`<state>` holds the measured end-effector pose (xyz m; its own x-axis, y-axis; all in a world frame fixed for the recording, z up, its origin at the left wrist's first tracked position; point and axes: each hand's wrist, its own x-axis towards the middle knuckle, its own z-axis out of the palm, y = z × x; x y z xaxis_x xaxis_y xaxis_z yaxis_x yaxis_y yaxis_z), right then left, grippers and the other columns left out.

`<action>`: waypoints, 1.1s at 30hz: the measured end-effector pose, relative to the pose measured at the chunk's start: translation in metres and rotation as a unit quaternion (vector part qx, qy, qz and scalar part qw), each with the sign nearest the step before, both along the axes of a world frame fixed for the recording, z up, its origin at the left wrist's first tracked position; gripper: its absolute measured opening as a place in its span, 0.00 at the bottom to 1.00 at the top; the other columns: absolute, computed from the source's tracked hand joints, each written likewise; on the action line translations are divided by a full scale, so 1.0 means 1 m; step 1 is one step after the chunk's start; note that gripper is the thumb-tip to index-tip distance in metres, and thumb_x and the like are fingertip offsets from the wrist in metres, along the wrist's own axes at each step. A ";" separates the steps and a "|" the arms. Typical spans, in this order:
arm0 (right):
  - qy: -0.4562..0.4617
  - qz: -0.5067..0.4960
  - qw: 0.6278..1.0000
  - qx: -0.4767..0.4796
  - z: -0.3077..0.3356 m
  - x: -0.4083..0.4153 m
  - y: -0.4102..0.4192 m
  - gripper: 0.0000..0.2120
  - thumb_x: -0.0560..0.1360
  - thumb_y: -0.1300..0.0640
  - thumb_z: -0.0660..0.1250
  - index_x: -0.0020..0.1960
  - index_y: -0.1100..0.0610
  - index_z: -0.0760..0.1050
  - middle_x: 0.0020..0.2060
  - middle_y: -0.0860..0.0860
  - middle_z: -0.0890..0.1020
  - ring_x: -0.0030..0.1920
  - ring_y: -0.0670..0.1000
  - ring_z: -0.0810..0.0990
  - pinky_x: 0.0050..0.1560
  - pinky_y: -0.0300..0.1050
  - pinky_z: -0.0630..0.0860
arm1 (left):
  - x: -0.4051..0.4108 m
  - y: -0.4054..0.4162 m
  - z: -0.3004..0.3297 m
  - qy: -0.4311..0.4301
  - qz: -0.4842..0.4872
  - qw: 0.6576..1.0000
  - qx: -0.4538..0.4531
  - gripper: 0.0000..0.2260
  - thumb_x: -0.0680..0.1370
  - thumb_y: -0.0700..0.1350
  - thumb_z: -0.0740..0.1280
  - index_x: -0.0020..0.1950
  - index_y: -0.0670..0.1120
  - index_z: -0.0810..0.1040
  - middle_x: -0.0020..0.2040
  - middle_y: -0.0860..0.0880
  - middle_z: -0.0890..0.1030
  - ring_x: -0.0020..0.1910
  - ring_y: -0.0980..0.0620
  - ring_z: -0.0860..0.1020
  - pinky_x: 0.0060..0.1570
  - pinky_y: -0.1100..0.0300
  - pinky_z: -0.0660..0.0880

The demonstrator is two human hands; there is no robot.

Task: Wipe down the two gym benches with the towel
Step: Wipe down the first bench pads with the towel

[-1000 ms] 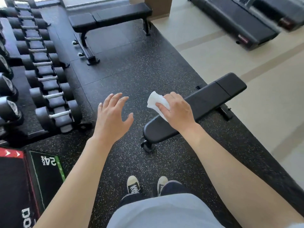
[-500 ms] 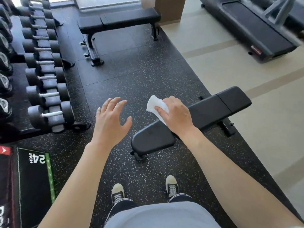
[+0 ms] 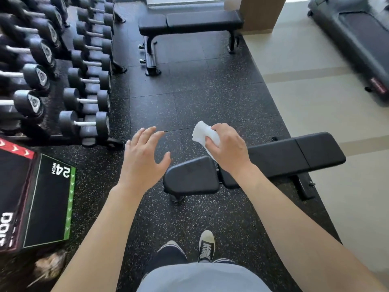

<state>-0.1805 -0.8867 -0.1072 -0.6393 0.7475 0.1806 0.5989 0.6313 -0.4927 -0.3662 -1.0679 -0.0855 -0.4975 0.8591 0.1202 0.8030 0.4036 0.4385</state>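
White towel [image 3: 203, 133] bunched in the right hand [image 3: 228, 147], fingers curled round it, above the near bench [image 3: 273, 157] — left hand [image 3: 142, 157] spread, empty. Best lowered flat onto the pad, then drawn lengthwise with overlapping strokes.

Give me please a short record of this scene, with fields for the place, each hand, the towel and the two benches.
place: gym floor beside a dumbbell rack
right hand: grips the white towel over the near bench
left hand: fingers spread, holds nothing, above the floor
near bench: flat, black, beneath the right hand
far bench: flat, black, untouched, farther ahead
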 end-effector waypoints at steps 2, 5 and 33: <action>-0.005 0.006 1.000 -0.001 -0.005 -0.002 -0.003 0.14 0.79 0.50 0.65 0.59 0.57 0.76 0.48 0.51 0.79 0.47 0.53 0.77 0.42 0.46 0.71 | -0.002 -0.003 -0.003 0.001 0.003 1.000 -0.001 0.27 0.79 0.50 0.73 0.76 0.47 0.74 0.78 0.47 0.72 0.81 0.42 0.64 0.76 0.33 0.63; -0.015 0.006 1.000 -0.003 -0.011 -0.008 -0.008 0.14 0.80 0.50 0.65 0.60 0.57 0.76 0.49 0.51 0.79 0.48 0.53 0.77 0.43 0.46 0.71 | -0.008 -0.007 -0.012 -0.004 0.008 1.000 -0.002 0.27 0.79 0.50 0.73 0.76 0.46 0.74 0.78 0.46 0.72 0.81 0.42 0.64 0.75 0.33 0.64; -0.032 0.078 0.993 -0.077 -0.298 -0.061 0.002 0.17 0.83 0.48 0.62 0.70 0.49 0.70 0.58 0.48 0.78 0.56 0.52 0.77 0.52 0.49 0.74 | -0.026 -0.006 -0.311 -0.074 0.078 0.994 -0.030 0.28 0.78 0.55 0.65 0.77 0.46 0.74 0.79 0.47 0.71 0.81 0.43 0.64 0.75 0.34 0.64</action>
<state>-0.2413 -0.8847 -0.4056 -0.7560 0.6540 0.0276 0.5328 0.6394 -0.5543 -0.3917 -1.0740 -0.3969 -0.6335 0.7736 -0.0127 0.6572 0.5467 0.5188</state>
